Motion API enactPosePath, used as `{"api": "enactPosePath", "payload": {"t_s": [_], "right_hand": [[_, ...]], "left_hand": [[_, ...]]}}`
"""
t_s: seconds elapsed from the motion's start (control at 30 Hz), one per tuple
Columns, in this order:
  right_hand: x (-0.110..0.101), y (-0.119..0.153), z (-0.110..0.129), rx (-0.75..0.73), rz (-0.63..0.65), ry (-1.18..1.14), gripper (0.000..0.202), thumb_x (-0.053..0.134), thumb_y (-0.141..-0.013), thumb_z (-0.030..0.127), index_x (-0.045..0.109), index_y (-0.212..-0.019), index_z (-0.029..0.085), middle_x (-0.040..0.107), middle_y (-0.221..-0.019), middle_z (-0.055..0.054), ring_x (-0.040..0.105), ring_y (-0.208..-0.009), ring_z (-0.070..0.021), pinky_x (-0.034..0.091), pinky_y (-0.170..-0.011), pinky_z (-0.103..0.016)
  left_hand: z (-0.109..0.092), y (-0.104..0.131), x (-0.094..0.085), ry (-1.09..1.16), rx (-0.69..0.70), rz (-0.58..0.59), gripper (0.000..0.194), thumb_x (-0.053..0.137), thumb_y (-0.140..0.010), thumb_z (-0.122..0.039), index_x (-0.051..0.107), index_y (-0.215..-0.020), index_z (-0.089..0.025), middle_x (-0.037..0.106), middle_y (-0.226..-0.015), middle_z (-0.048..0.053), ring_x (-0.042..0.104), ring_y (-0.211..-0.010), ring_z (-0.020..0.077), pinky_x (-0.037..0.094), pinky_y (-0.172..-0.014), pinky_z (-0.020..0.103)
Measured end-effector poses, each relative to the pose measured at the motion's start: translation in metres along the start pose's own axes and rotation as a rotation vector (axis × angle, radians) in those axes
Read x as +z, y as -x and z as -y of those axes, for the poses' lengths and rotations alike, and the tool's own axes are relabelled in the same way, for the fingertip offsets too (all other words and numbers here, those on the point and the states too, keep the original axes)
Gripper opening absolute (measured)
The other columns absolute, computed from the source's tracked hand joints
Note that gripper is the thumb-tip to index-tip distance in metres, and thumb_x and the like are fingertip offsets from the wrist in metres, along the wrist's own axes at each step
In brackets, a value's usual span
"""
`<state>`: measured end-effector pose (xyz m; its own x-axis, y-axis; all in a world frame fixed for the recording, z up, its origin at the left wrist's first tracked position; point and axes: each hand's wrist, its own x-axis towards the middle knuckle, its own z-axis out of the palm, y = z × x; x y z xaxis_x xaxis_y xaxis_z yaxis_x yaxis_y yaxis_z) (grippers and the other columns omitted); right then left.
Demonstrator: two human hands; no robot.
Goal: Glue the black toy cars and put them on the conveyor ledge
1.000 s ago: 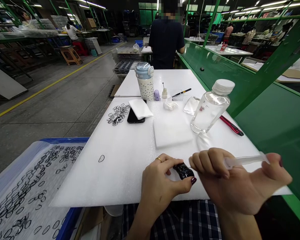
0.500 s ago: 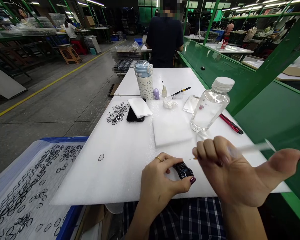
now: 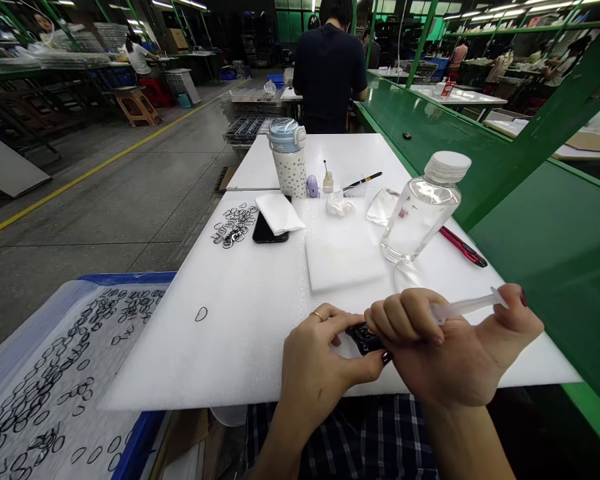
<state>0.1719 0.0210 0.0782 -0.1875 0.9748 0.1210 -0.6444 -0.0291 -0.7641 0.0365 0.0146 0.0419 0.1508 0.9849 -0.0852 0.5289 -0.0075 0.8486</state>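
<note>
My left hand (image 3: 320, 357) holds a small glossy black part (image 3: 364, 339) on the white foam-covered table, pinched between thumb and fingers. In my right hand (image 3: 443, 347) is a translucent syringe (image 3: 467, 307), wrapped by the fingers, with the thumb at its plunger end. The right fingers are right beside the black part and cover some of it; the syringe tip is hidden behind them. A folded white cloth (image 3: 344, 261) lies just beyond both hands.
A clear bottle (image 3: 420, 207) and a red cutter (image 3: 463, 247) stand and lie at right. Beyond are a dotted cup (image 3: 291, 170) and small bottle (image 3: 328, 182). Black rings (image 3: 234, 225) and a phone (image 3: 269, 230) lie left. A person (image 3: 329, 73) sits ahead.
My right hand has moved left with the syringe to the black part, and its thumb has come onto the plunger end. My left hand keeps its grip in nearly the same place.
</note>
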Motion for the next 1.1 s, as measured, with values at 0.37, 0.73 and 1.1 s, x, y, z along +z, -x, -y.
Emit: {"api": "enactPosePath", "payload": {"t_s": [0.37,0.73,1.1], "right_hand": [[0.001,0.005,-0.002,-0.072,0.010,0.090,0.064,0.031,-0.078,0.077,0.024,-0.052,0.019,0.016,-0.047,0.001,0.022,-0.049,-0.0140,0.024,-0.052,-0.032],[0.001,0.006,-0.001,-0.127,-0.029,0.179,0.066,0.029,-0.078,0.079,0.026,-0.051,0.019,0.018,-0.045,0.001,0.023,-0.048,-0.0142,0.026,-0.051,-0.032],[0.004,0.011,0.000,-0.118,-0.066,0.292,0.065,0.030,-0.078,0.078,0.028,-0.050,0.020,0.023,-0.046,-0.001,0.026,-0.049,-0.0145,0.026,-0.050,-0.032]], "left_hand": [[-0.002,0.001,0.000,-0.008,-0.015,-0.007,0.037,0.082,-0.057,-0.032,0.075,-0.093,-0.035,0.062,-0.083,-0.006,0.051,-0.067,0.0121,0.039,-0.062,0.028],[0.001,0.001,0.001,0.025,-0.029,-0.001,0.038,0.083,-0.056,-0.034,0.075,-0.092,-0.035,0.063,-0.085,-0.007,0.052,-0.070,0.0126,0.042,-0.065,0.029],[-0.003,-0.001,0.000,0.004,-0.035,0.009,0.038,0.082,-0.056,-0.036,0.075,-0.093,-0.033,0.065,-0.087,-0.004,0.054,-0.069,0.0143,0.043,-0.065,0.030]]}}
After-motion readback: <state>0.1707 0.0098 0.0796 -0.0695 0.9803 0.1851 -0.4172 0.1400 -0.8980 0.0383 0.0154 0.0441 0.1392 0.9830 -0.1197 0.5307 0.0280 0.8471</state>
